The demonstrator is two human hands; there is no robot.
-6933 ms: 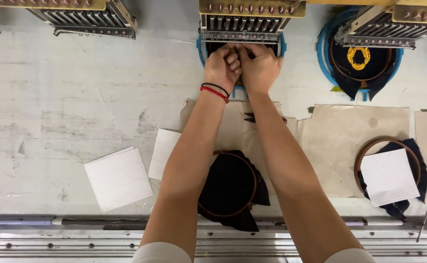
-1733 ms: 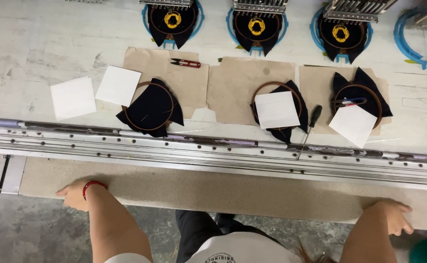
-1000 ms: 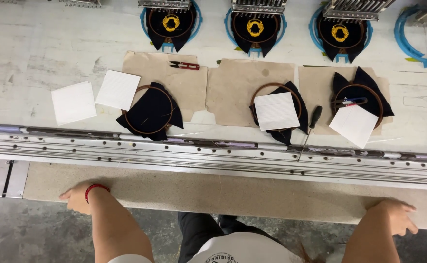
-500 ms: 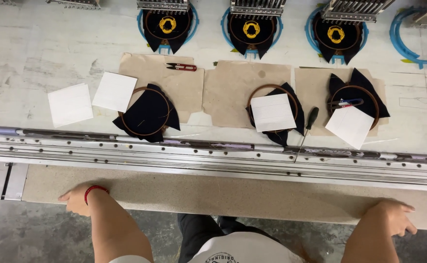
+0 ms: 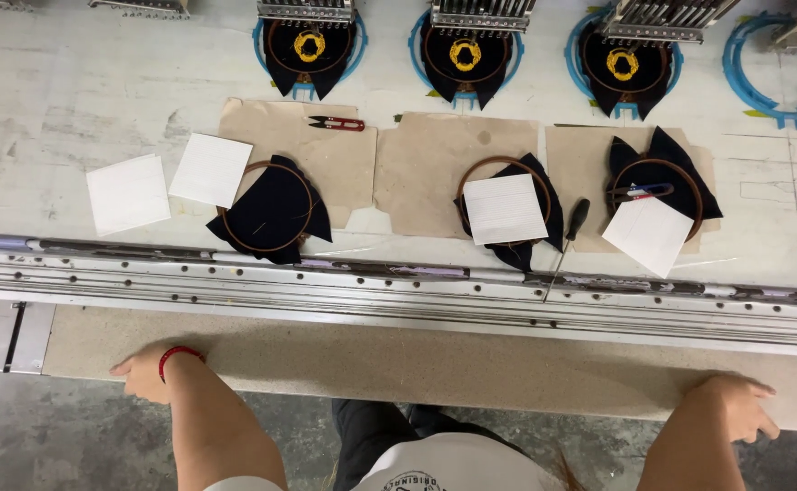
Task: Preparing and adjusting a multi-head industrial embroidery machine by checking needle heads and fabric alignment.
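At the lower left of the frame the left hand (image 5: 148, 371), a red band at its wrist, lies flat on the near edge of the desk (image 5: 435, 359), a long speckled beige ledge; its grip is released, fingers spread, grasping nothing. Above the ledge runs a grooved metal rail (image 5: 398, 289) across the whole width. Beyond it, on the worn whitish top, two white paper squares (image 5: 128, 192) lie at the left, just beside a round wooden hoop with dark navy cloth (image 5: 271, 211) on a tan paper sheet. Small red snips (image 5: 336, 123) rest on that sheet's upper part. At centre a second hooped cloth carries a white square (image 5: 505, 208), with a black-handled screwdriver (image 5: 573, 227) just to its right. Further right, a third hoop is half covered by a tilted white square (image 5: 648, 235). At the lower right the right hand (image 5: 735, 409) rests on the ledge's edge, grip likewise released, empty.
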